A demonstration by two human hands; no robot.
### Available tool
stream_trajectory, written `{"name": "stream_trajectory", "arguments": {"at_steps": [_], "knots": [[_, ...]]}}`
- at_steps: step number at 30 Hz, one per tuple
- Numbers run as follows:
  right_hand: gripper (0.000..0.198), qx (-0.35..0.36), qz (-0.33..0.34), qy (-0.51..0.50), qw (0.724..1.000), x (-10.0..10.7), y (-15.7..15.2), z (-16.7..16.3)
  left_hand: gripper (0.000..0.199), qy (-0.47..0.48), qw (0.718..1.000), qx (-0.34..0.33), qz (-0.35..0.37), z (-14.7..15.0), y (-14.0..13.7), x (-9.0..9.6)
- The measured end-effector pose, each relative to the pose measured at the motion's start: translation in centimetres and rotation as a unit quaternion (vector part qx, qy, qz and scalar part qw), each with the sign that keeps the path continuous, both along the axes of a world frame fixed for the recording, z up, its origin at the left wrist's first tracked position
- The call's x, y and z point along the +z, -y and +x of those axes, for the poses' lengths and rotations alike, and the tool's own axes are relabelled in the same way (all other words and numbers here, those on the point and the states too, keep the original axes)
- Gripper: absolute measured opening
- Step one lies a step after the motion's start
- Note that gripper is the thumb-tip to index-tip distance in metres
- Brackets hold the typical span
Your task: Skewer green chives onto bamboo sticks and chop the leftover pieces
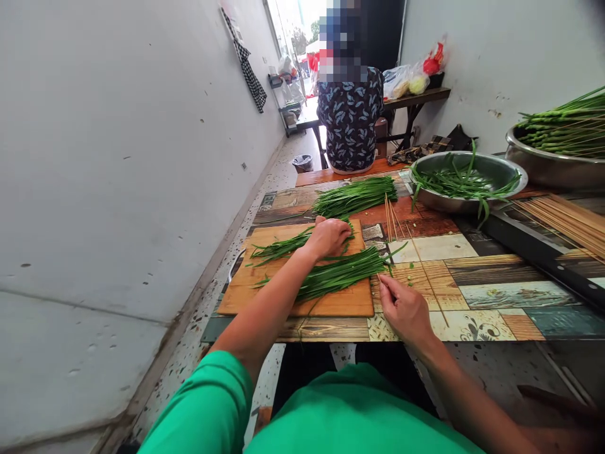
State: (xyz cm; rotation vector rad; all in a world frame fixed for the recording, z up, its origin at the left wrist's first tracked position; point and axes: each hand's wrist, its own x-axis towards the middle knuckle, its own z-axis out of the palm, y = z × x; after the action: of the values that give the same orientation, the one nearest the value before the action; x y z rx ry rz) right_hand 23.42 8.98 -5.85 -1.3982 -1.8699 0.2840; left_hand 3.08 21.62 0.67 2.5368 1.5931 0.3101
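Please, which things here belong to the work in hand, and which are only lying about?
Likely in the work: garlic chives by the left hand; cutting board; wooden skewers, one in the right hand.

Probably just lying about: knife; waste bin; plastic bags.

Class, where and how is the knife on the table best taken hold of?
Grip the black riveted handle, probably with the right hand coming from the near right: the knife lies slantwise, handle toward that side, blade toward the metal bowl.
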Motion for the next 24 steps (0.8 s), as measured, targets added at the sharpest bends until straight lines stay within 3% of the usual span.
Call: {"name": "stream_trajectory", "arguments": {"at_steps": [9,14,18,24], "knots": [[0.033,0.008,0.018,0.003,1.000,0.1,-0.1,0.0,0.022,0.152,0.986,0.033,-0.064,1.0,0.6,-0.5],[0.033,0.011,0.024,0.006,1.000,0.1,0.0,0.0,0.019,0.230,0.964,0.034,-0.132,1.0,0.7,-1.0],[0.033,0.011,0.019,0.009,1.000,0.1,0.0,0.0,0.015,0.309,0.929,0.048,-0.199,1.2,0.8,-1.3],[0.033,0.009,0.030,0.005,1.000,0.1,0.0,0.0,0.013,0.310,0.934,0.039,-0.172,1.1,0.6,-1.6]]}}
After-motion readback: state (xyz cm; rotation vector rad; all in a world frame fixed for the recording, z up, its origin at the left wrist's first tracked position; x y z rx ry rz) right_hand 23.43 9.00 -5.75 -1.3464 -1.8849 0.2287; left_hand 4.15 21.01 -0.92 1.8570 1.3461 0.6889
